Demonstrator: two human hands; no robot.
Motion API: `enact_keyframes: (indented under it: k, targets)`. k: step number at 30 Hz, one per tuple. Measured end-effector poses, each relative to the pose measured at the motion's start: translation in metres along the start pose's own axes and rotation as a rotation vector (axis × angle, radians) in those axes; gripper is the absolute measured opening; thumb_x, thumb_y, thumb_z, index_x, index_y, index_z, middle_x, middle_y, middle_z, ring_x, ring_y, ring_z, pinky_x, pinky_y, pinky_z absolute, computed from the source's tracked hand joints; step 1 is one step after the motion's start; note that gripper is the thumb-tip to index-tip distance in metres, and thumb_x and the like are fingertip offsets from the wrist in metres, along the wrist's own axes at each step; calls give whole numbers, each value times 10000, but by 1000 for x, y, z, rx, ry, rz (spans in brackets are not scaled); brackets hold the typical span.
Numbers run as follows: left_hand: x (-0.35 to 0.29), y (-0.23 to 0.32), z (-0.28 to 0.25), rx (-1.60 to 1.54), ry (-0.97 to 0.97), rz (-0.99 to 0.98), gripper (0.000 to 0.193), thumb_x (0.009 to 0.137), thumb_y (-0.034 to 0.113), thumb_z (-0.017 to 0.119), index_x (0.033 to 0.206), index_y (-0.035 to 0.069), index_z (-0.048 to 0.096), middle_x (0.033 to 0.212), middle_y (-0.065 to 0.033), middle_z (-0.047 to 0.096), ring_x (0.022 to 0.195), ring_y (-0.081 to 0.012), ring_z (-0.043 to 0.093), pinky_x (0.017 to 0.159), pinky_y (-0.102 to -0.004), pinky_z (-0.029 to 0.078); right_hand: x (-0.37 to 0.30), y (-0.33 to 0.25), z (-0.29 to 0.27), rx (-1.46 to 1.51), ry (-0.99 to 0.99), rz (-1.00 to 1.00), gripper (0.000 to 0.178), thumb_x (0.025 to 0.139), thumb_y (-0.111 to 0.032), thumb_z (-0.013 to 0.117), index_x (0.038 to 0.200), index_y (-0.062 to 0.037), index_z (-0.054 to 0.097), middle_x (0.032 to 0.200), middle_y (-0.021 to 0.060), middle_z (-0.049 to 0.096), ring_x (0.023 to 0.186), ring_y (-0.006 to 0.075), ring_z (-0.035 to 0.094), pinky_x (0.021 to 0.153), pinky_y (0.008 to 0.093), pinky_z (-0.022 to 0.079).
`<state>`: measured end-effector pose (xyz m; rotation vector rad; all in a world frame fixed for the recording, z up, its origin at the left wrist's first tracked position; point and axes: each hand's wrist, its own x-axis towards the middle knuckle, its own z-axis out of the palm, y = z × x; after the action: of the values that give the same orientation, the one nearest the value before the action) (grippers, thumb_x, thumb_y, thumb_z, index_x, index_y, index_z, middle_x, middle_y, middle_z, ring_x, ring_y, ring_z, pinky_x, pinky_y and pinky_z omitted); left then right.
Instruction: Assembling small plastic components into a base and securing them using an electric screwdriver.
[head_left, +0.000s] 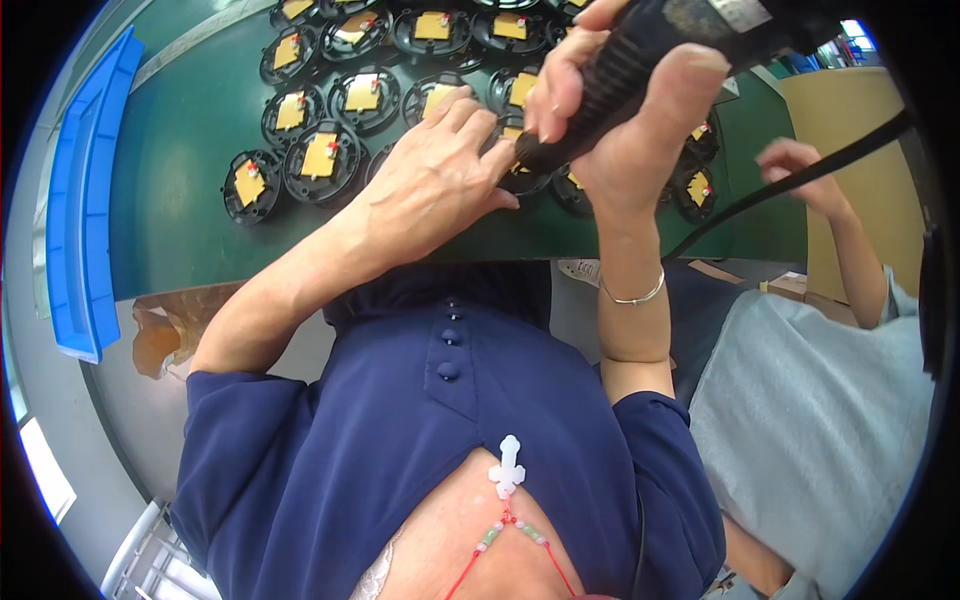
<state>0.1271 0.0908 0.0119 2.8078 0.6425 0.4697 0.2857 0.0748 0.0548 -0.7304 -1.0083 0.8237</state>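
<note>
My right hand (640,130) is wrapped round the ribbed black grip of a power screwdriver (622,82). The tool slants down to the left, and its tip meets a round black housing (520,182) near the table's front edge. Over that housing lies my left hand (445,165), fingers bent and thumb close to the tip, steadying it. Both hands hide much of the part. Similar round black housings (322,163), each bearing a yellow board with small red and white parts, stand in rows around my hands.
The housings cover much of the green table (170,200). A blue tray (90,200) stands along its left side. At the right sits a co-worker in a grey-green top (810,400), one hand (800,170) near the black cable (830,165). Brown paper (165,335) lies below the left edge.
</note>
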Motion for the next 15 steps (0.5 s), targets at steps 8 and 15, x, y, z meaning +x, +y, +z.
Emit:
enact_keyframes:
  k: [8,15]
  targets:
    - [0,-2,3,8,112,74,453,707,243,807,1016,-22,609,1029,-161,562,1077,-354,523,971,-423,439,-6,32,-13,-34,-272,-221,429,841,-356,784,993,21,647,747,18,637,628,100,578,574,239,451]
    - [-2,-3,3,-13,51,10,458,783,241,773,1136,35,569,1200,-168,536,1218,-392,469,1058,-476,400,-3,-24,-26,223,-102,-115,953,786,-852,465,1216,-3,514,613,55,545,481,190,540,485,347,479]
